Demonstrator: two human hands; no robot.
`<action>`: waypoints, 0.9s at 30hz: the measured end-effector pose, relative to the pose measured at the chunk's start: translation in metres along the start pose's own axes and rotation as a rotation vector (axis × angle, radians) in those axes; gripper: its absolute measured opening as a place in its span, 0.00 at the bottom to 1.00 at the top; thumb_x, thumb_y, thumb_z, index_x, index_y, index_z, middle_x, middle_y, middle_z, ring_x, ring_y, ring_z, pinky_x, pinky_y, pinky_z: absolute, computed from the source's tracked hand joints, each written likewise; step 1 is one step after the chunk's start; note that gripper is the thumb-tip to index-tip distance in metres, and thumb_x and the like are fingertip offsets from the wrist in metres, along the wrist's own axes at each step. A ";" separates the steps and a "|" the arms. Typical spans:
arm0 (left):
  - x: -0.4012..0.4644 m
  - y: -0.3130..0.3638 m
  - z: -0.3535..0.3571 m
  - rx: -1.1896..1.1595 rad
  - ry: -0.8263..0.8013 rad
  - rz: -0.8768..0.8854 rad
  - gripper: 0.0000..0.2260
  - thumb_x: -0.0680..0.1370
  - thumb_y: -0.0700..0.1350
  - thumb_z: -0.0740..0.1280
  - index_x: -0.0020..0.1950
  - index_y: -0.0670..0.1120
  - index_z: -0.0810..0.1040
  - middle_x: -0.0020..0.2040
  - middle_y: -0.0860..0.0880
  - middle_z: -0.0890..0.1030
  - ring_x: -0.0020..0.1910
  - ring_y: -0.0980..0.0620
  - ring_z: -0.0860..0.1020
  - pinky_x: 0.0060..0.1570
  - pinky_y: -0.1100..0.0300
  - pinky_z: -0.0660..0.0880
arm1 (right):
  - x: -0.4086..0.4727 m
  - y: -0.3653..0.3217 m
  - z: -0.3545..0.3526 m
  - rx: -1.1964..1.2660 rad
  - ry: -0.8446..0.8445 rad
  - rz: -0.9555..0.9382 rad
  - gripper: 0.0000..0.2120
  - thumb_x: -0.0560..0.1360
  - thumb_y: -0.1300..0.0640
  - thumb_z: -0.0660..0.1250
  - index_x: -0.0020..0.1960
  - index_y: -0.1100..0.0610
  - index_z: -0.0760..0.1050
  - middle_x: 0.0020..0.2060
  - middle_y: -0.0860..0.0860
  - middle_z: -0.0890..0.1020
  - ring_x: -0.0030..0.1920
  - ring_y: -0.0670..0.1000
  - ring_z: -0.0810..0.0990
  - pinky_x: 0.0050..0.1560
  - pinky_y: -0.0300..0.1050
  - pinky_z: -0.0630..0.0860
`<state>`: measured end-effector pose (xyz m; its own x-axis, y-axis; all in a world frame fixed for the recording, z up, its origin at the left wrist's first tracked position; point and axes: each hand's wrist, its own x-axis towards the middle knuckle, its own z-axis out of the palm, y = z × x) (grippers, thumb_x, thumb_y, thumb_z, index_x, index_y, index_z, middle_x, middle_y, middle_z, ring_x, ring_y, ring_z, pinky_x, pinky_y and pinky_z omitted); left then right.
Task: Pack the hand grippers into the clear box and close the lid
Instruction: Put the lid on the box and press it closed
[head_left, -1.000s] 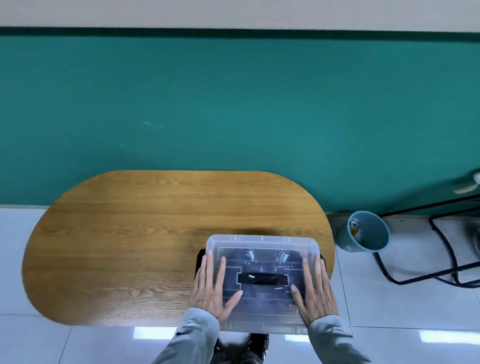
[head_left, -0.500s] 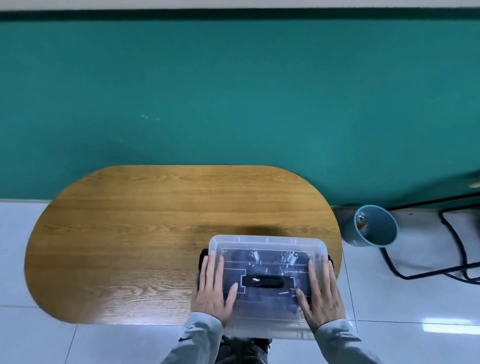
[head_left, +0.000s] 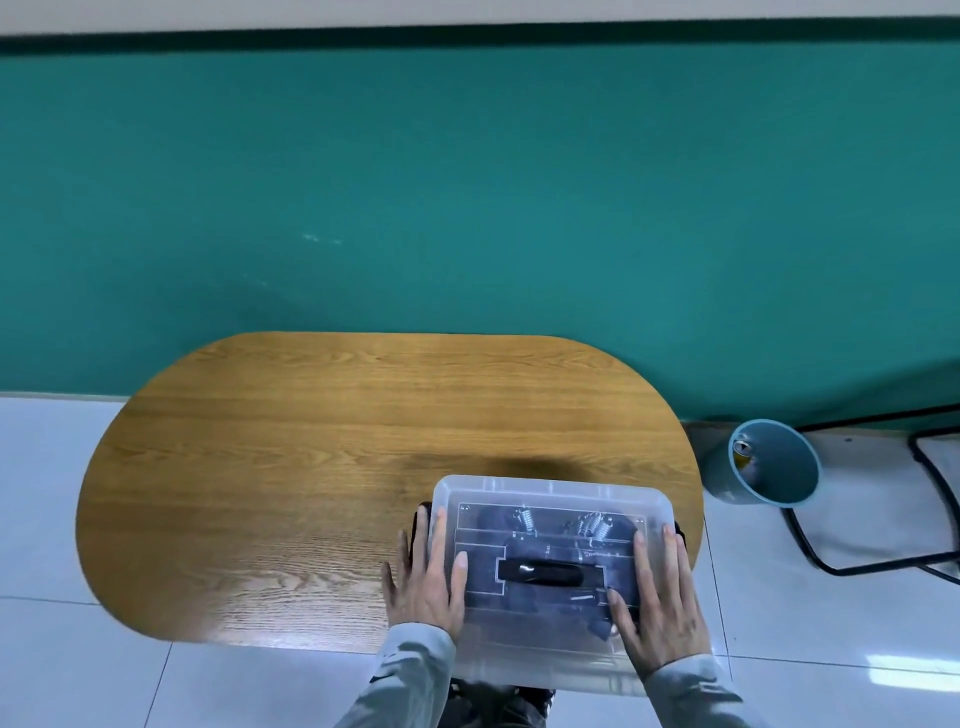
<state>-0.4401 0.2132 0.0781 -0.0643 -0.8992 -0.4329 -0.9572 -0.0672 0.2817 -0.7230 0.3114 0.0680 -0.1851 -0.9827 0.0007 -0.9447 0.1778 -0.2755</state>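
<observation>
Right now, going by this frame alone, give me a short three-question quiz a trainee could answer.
1. True or false: the lid sits on the clear box.
2. How do the left hand and right hand lie? A) gripping the black handle B) flat on the lid C) off the box
3. What shows through the lid?

Key: 1 true. 2 B. 3 hand grippers with metal springs.

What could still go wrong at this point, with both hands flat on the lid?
1. The clear box overhangs the table edge toward the person; pressing down near that side might tip it.
2. The left hand and right hand press only the lid ends, so the side latches may stay unlatched.
</observation>
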 end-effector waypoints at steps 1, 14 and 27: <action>-0.001 0.000 -0.001 -0.023 -0.005 -0.024 0.26 0.74 0.67 0.29 0.72 0.68 0.27 0.78 0.59 0.32 0.79 0.47 0.43 0.75 0.39 0.50 | 0.001 0.000 0.000 -0.003 -0.003 -0.003 0.35 0.77 0.43 0.56 0.76 0.64 0.58 0.77 0.66 0.53 0.77 0.67 0.54 0.71 0.64 0.61; -0.014 0.011 -0.018 -0.197 0.001 -0.031 0.32 0.76 0.69 0.50 0.74 0.71 0.34 0.80 0.47 0.48 0.66 0.34 0.72 0.57 0.36 0.74 | -0.004 -0.002 0.000 -0.004 -0.066 0.122 0.36 0.78 0.35 0.47 0.77 0.56 0.61 0.79 0.59 0.55 0.74 0.68 0.60 0.71 0.65 0.62; -0.013 0.011 -0.015 -0.171 0.020 -0.052 0.33 0.75 0.70 0.52 0.72 0.73 0.33 0.76 0.38 0.58 0.63 0.33 0.73 0.54 0.40 0.75 | -0.001 0.009 -0.009 0.185 -0.163 0.120 0.31 0.78 0.41 0.51 0.80 0.46 0.50 0.80 0.51 0.47 0.73 0.57 0.66 0.68 0.49 0.67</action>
<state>-0.4457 0.2172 0.0999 -0.0086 -0.9006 -0.4345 -0.8969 -0.1852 0.4017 -0.7337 0.3145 0.0742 -0.2323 -0.9532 -0.1933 -0.8503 0.2956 -0.4355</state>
